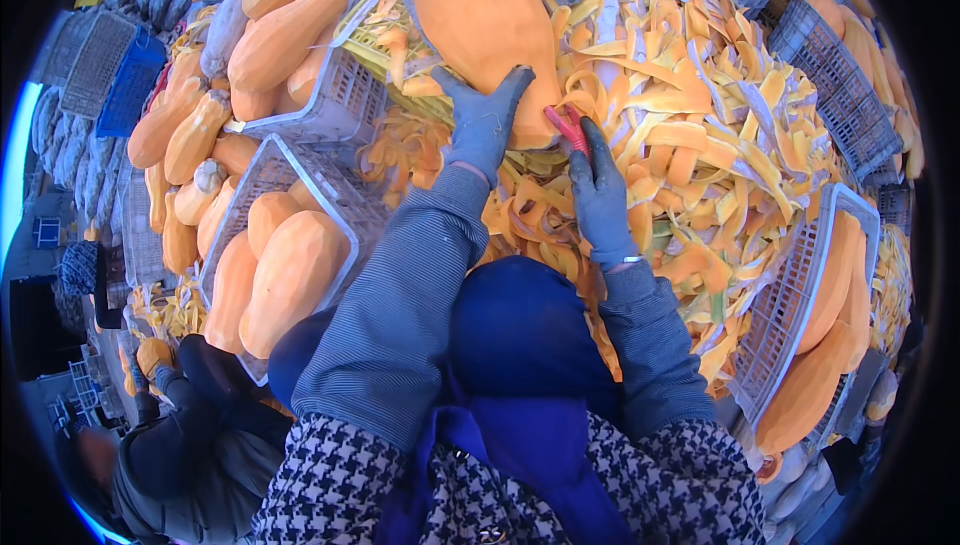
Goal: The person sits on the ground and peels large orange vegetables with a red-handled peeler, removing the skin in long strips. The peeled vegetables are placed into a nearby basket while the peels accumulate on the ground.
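Observation:
A large peeled orange squash [484,20] lies before me, its near end toward my body. My left hand [484,117], in a blue-grey glove, grips that near end with thumb and fingers spread around it. A red-handled peeler [568,127] is in my gloved right hand [602,192], its head close to the squash's lower right side. Curled strips of peel [592,95] hang right beside the peeler. Beneath the squash a yellow plastic crate [375,50] shows in part, with peelings in it.
A deep heap of peelings [720,140] spreads to the right. Crates of peeled squash stand at left [274,132] and right [787,305]. A blue crate [131,87] is farther left. At lower left sits another person [195,447], hands on a squash [154,354].

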`<state>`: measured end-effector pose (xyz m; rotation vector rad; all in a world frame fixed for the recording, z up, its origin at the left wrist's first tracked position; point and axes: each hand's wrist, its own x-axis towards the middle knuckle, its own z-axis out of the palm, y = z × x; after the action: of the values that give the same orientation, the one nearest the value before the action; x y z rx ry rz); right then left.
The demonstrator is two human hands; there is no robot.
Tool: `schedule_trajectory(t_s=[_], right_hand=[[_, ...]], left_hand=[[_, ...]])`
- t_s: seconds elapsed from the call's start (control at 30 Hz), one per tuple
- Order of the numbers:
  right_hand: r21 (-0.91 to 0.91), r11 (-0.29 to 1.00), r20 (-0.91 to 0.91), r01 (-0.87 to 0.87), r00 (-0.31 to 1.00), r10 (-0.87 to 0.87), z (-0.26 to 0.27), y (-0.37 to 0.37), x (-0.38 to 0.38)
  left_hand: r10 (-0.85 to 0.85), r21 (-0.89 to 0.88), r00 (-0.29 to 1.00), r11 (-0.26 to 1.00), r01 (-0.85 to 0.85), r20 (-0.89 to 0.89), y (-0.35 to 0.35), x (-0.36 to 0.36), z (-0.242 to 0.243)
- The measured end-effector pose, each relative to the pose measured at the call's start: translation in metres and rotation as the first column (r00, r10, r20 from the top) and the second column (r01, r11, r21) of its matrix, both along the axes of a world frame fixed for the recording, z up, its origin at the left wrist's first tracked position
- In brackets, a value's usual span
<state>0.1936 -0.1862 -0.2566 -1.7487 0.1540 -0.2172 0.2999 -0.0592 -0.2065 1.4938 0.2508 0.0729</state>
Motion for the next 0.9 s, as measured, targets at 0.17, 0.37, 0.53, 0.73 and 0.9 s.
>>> schedule_trajectory(t_s=[0.17, 0.37, 0.53, 0.73, 0.9], right_hand=[[0.425, 0.904, -0.065, 0.047, 0.998, -0.021, 0.001, 0.014, -0.004], [0.608, 0.786, -0.338, 0.113, 0.932, 0.128, 0.033, 0.012, -0.037], [0.733, 0.639, -0.252, 0.232, 0.966, -0.062, 0.054, 0.031, -0.005], [0.8, 0.564, -0.357, 0.204, 0.918, 0.175, 0.078, 0.034, -0.028], [0.609, 0.764, -0.219, 0.215, 0.971, -0.099, 0.069, 0.004, -0.008]], left_hand=[[0.07, 0.073, 0.998, 0.995, -0.07, 0.001, -0.012, 0.006, -0.008], [0.084, 0.101, 0.995, 0.991, -0.09, 0.062, -0.014, 0.006, -0.006], [0.1, 0.103, 0.988, 0.988, -0.112, 0.117, -0.013, 0.011, -0.017], [0.052, 0.12, 0.977, 0.99, -0.079, 0.209, -0.004, 0.03, -0.045], [-0.015, 0.066, 0.998, 0.998, 0.011, 0.057, 0.006, 0.031, -0.049]])
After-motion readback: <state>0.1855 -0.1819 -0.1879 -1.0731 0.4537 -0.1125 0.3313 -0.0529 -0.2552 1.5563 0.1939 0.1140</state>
